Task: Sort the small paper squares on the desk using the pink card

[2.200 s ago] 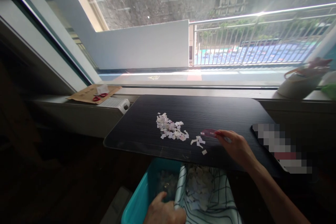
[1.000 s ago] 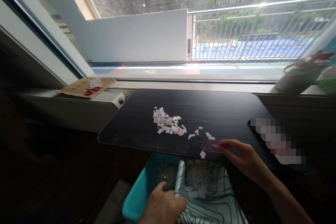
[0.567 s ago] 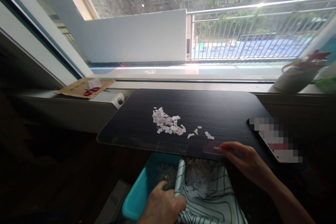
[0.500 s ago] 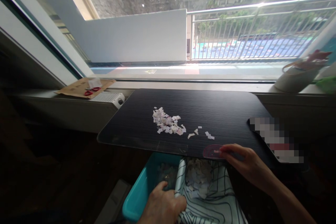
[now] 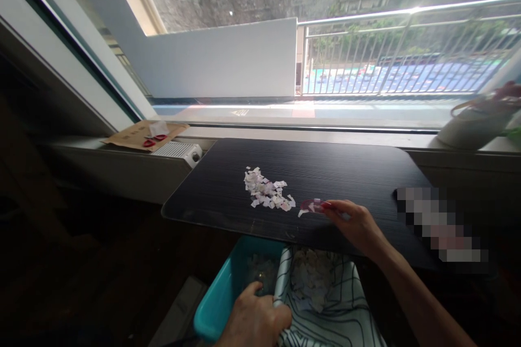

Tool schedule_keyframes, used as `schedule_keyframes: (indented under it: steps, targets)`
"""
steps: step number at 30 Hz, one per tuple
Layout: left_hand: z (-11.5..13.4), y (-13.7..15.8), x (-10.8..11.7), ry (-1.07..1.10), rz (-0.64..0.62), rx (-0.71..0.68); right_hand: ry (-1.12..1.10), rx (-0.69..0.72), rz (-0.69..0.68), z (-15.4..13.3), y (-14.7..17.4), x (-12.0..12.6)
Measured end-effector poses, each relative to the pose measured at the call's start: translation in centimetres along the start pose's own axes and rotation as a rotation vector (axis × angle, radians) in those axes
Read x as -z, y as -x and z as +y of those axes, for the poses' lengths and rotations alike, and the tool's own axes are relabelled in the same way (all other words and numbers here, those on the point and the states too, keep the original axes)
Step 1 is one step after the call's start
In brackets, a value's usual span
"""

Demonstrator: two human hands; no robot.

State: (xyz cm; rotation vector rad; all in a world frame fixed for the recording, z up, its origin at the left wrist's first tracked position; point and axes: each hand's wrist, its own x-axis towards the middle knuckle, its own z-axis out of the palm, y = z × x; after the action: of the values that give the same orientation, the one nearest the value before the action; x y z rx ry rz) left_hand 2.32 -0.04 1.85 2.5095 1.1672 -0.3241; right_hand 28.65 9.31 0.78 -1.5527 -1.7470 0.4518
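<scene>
My right hand (image 5: 358, 222) pinches a thin, see-through pink disc (image 5: 312, 206) flat near the table surface, among a few loose paper scraps. Just left of it lies a pile of white paper scraps (image 5: 266, 190) on the dark tabletop (image 5: 350, 168). Below the table's near edge, my left hand (image 5: 260, 312) is closed on the rolled edge of a white cloth with dark lines (image 5: 329, 320), beside a teal bin (image 5: 215, 303). More paper scraps (image 5: 311, 279) rest in the cloth. Bits of pale material inside the bin are too dim to name.
Red-handled scissors (image 5: 154, 141) lie on a brown envelope (image 5: 134, 136) on the sill at left, beside a white radiator (image 5: 179, 153). A blurred-out item (image 5: 439, 222) sits at the table's right end. A white pot (image 5: 468, 127) stands on the right sill.
My right hand has moved the pink disc forward and left from the table's near edge, up to the loose scraps. The left hand keeps its hold. The view has shifted slightly.
</scene>
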Motion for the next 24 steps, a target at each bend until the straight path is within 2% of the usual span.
schedule_keyframes:
  steps: [4, 10, 15, 20, 24]
  targets:
    - [-0.4, 0.2, 0.3, 0.017, -0.032, 0.037, -0.009, -0.006, -0.099, -0.3, 0.3, 0.5]
    - [-0.4, 0.5, 0.6, 0.144, 0.017, 0.088, 0.015, -0.054, -0.009, 0.2, 0.4, 1.0]
    - [-0.2, 0.6, 1.0, 0.175, 0.019, 0.137, -0.052, -0.047, -0.158, -0.3, 0.8, 1.6]
    - [-0.7, 0.4, 1.4, 0.243, -0.074, 0.162, -0.082, -0.073, -0.105, -0.6, 0.8, 1.1]
    - [-0.9, 0.4, 1.7, 0.276, -0.124, 0.179, -0.100, -0.083, -0.248, -1.1, 1.3, 1.5]
